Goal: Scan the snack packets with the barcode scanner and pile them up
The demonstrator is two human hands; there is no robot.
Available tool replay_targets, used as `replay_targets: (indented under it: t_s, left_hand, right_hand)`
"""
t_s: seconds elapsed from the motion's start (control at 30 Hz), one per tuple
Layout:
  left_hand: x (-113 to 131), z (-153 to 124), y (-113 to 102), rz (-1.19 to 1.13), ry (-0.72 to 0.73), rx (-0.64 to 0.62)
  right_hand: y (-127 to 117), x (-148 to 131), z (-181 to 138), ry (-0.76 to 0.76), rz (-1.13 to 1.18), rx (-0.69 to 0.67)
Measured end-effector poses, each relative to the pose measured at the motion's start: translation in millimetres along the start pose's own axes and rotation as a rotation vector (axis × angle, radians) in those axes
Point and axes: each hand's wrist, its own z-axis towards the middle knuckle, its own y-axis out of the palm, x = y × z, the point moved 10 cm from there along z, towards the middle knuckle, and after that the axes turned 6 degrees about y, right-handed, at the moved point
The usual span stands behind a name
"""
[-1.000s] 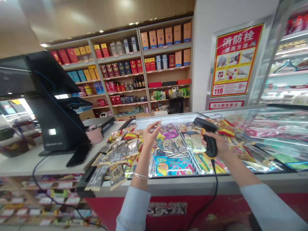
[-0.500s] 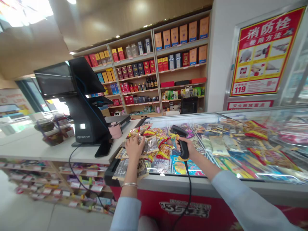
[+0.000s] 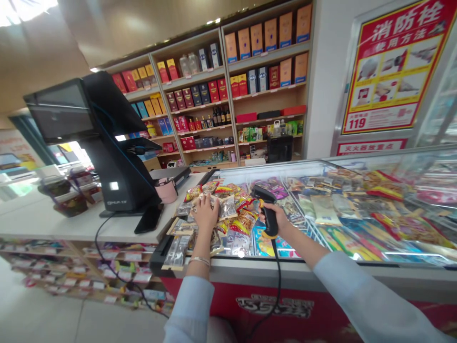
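Head view: the right hand (image 3: 277,219) wraps its fingers round a pistol-style scanner (image 3: 270,220), presumably for easy aiming, while the left hand (image 3: 206,213) lays spread fingers on packets (image 3: 245,222) heaped atop the freezer (image 3: 228,267).

We see glossy plastic packets (image 3: 228,206) under our left hand (image 3: 206,212), a shiny metal bracelet (image 3: 200,260) at its wrist, a smooth plastic scanner (image 3: 264,194) in our right hand (image 3: 281,220).

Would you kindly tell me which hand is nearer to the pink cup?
Left. The left hand is on the packets, to the right of the pink cup and apart from it; the right hand, gripping the black scanner, is farther off to the right.
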Motion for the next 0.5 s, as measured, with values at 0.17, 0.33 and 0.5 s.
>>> replay_targets:
  t_s: [0.17, 0.33, 0.5]
  left_hand:
    - [2, 1, 0, 0.012, 0.024, 0.042]
    - [1, -5, -17, -0.030, 0.034, 0.119]
    - [-1, -10, -40, -0.039, 0.058, 0.240]
  right_hand:
    - [-6, 1, 2, -0.007, 0.034, 0.024]
    - [-13, 4, 4, 0.011, 0.075, 0.057]
    - [-11, 2, 4, -0.010, 0.053, 0.038]
